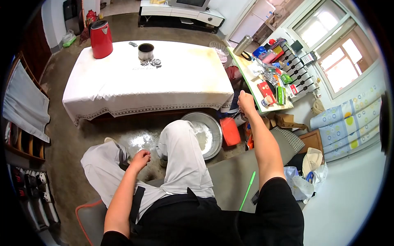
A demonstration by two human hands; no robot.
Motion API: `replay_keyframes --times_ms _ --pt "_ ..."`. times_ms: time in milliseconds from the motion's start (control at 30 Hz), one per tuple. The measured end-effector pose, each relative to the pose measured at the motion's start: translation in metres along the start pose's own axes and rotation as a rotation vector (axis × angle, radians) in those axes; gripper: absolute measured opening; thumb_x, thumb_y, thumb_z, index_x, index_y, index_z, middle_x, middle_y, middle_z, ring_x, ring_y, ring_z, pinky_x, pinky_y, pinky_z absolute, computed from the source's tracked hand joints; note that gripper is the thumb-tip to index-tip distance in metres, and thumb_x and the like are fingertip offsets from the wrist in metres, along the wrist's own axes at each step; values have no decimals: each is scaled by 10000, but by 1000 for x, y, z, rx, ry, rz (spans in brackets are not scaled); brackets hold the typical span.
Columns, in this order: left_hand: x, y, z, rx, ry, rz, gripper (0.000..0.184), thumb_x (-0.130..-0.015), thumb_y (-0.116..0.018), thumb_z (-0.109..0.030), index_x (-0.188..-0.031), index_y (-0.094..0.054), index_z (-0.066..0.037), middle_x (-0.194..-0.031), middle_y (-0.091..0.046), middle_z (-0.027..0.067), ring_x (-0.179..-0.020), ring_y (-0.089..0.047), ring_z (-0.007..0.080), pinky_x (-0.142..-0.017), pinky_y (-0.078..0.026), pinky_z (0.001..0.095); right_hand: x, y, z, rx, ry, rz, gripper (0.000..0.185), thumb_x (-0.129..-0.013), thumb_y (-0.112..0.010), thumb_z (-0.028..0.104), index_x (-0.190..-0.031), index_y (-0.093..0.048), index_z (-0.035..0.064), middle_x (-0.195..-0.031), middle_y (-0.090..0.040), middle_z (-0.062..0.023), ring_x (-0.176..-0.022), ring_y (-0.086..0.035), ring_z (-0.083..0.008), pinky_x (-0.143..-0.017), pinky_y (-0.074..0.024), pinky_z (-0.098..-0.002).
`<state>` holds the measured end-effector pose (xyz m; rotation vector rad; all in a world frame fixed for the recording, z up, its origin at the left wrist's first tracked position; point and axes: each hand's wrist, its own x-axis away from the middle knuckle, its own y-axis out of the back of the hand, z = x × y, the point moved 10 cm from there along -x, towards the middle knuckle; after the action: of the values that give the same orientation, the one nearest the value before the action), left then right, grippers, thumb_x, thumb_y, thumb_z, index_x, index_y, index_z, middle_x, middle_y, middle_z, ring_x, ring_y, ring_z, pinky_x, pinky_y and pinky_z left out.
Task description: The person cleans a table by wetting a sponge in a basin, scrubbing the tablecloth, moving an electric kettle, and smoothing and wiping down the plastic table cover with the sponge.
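My left hand (pixel 140 160) hovers over my left thigh with its fingers curled in, and nothing shows in it. My right arm stretches forward, and my right hand (pixel 246 102) is closed in a fist by the near-left edge of the cluttered side table (pixel 269 107). Whatever that fist may hold is hidden. Close to it on the side table stand a small tub (pixel 266 101), a green box (pixel 280 95) and a red box (pixel 264 89). Below my right hand is a red-orange plastic bin (pixel 230 132). A metal basin (pixel 218 141) sits on the floor beside my knee.
Ahead, a white-clothed table (pixel 184 61) bears a red kettle (pixel 101 40) and a steel pot (pixel 146 52). On the grey couch (pixel 230 176) lie a green stick (pixel 248 190) and a dark phone-like object (pixel 255 198). A shoe rack (pixel 39 201) stands left; plastic bags (pixel 298 184) lie right.
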<state>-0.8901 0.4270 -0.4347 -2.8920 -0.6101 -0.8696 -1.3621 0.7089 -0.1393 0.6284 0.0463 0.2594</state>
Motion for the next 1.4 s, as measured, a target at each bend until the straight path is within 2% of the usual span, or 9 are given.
replay_keyframes --times_ms 333,567,767,933,1033,1133,1233,1267,1400 --pt "1 -10 -4 -145 -60 43 256 -919 -605 -116 -1138 -608 16 -938 -679 94 -798 -650 173 -735 -527 317 1 29 56 -60 31 -17 426 -961 -425 351 -635 -473 81 -508 -468 -43 -357 -403 -140 -330 -299 -312" --pt "-7 -14 12 -271 -110 80 254 -930 -610 -156 -1148 -600 -26 -933 -658 44 -796 -631 134 -654 -504 291 -9 60 105 47 105 -56 400 -955 -450 363 -681 -514 79 -558 -531 -65 -381 -463 -177 -351 -349 -339" --pt "-10 -13 30 -371 -110 78 231 -938 -613 -141 -1131 -608 -14 -902 -657 43 -777 -612 122 -661 -493 274 -12 77 130 -324 41 47 357 -983 -472 385 -718 -449 146 -550 -413 28 -396 -293 -83 -369 -202 -271" --pt "-5 -18 33 -354 -46 102 223 -938 -612 -116 -1124 -606 6 -910 -662 56 -777 -609 130 -685 -500 282 -6 76 125 -409 84 78 340 -997 -459 353 -726 -425 151 -558 -397 39 -401 -290 -72 -379 -198 -249" --pt "0 -24 21 -449 -35 127 245 -938 -597 -122 -1139 -602 19 -961 -685 128 -839 -650 202 -758 -518 330 10 56 78 -847 145 33 357 -1025 -449 357 -730 -433 157 -599 -451 16 -446 -372 -90 -404 -274 -239" --pt "-7 -29 16 -556 -84 116 258 -934 -592 -135 -1145 -604 14 -1005 -691 178 -899 -668 266 -806 -517 359 24 -50 -94 -1297 -175 -23 472 -1009 -444 506 -675 -445 173 -601 -446 28 -489 -430 -88 -419 -351 -252" --pt "-8 -25 12 -554 -70 149 271 -928 -593 -148 -1150 -613 6 -1038 -688 203 -942 -669 308 -844 -513 376 112 -168 -306 -305 -664 -27 203 -902 -586 264 -858 -584 66 -682 -564 -57 -522 -553 -166 -481 -486 -307" --pt "-5 -21 14 -568 -49 146 274 -927 -595 -152 -1151 -617 3 -1041 -688 203 -948 -669 311 -849 -513 376 132 -193 -324 -209 -698 51 162 -866 -633 183 -919 -630 30 -709 -604 -86 -533 -593 -191 -501 -531 -326" --pt "3 -20 18 -621 -21 133 288 -904 -583 -151 -1149 -632 -9 -1070 -681 210 -986 -664 329 -873 -512 393 115 -235 -300 -530 -582 324 199 -889 -668 259 -942 -611 76 -774 -618 -62 -593 -608 -192 -536 -537 -350"
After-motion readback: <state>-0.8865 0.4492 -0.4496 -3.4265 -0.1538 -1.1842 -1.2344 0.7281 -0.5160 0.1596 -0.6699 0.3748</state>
